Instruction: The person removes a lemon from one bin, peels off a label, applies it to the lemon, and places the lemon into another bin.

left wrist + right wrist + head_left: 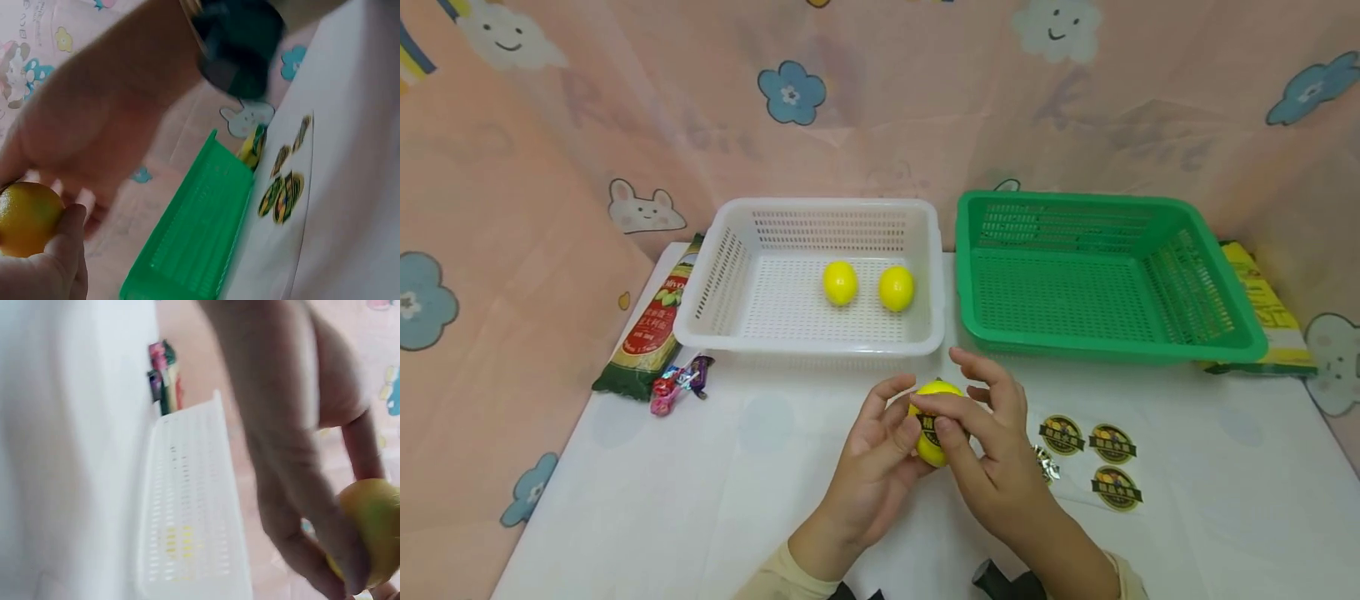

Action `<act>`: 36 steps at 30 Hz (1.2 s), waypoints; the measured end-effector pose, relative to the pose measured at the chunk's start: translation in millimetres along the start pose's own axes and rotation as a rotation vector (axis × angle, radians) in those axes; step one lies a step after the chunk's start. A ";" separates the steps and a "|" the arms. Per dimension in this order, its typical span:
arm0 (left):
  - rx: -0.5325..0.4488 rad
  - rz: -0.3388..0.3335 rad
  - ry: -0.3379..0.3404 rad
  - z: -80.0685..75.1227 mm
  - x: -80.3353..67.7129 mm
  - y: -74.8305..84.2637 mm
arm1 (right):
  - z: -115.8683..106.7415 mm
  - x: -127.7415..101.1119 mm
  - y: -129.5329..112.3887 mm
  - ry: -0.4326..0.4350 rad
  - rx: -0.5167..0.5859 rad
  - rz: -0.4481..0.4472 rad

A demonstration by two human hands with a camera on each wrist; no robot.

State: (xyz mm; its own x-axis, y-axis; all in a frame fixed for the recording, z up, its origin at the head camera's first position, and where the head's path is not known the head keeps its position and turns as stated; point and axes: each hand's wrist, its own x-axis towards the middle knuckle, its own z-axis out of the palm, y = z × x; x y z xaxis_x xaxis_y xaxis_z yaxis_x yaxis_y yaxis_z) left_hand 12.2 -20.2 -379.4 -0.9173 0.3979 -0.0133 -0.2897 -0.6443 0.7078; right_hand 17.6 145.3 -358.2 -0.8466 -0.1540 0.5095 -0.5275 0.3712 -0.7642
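A yellow lemon (934, 454) with a round black-and-gold sticker (928, 428) on its front is held above the white table. My left hand (876, 462) grips it from the left, thumb at the sticker's left edge and fingers behind. From the other side, the thumb and index finger of my right hand (992, 442) pinch the lemon around the sticker, while its other fingers stand off. In the left wrist view the lemon (28, 219) sits between both hands. The right wrist view shows the right fingers against the lemon (378, 528); its sticker is hidden there.
Two lemons lie in a white basket (808, 343). A green basket (1112, 348) stands beside it. Stickers (1112, 443) lie on a sheet at right, partly behind my right hand. Wrapped candies (679, 383) and a red-green packet (655, 321) lie left; a yellow packet (1273, 308) right.
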 end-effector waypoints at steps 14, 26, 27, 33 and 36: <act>-0.080 -0.040 0.018 4.2 -7.2 2.5 | 3.0 -2.4 9.3 -0.148 -0.152 0.050; 0.141 0.079 0.033 7.3 -3.6 -8.5 | 11.6 -10.7 -1.0 0.045 -0.070 0.059; 0.157 0.092 0.026 8.2 -3.2 -10.1 | 14.1 -12.0 -1.3 0.054 -0.087 0.059; 0.226 0.154 0.010 9.7 -1.4 -16.2 | 19.1 -17.8 0.6 -0.021 -0.164 0.132; 0.266 0.170 0.020 7.5 -0.6 -17.1 | 17.4 -19.2 1.4 -0.058 -0.168 0.150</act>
State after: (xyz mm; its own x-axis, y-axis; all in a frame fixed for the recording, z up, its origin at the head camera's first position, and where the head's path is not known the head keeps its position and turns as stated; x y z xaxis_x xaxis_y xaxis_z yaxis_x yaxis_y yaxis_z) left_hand 19.7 -4.5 -386.2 -0.9524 0.2849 0.1089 -0.0529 -0.5060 0.8609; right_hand 31.9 132.8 -375.9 -0.9200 -0.1360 0.3675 -0.3798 0.5402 -0.7510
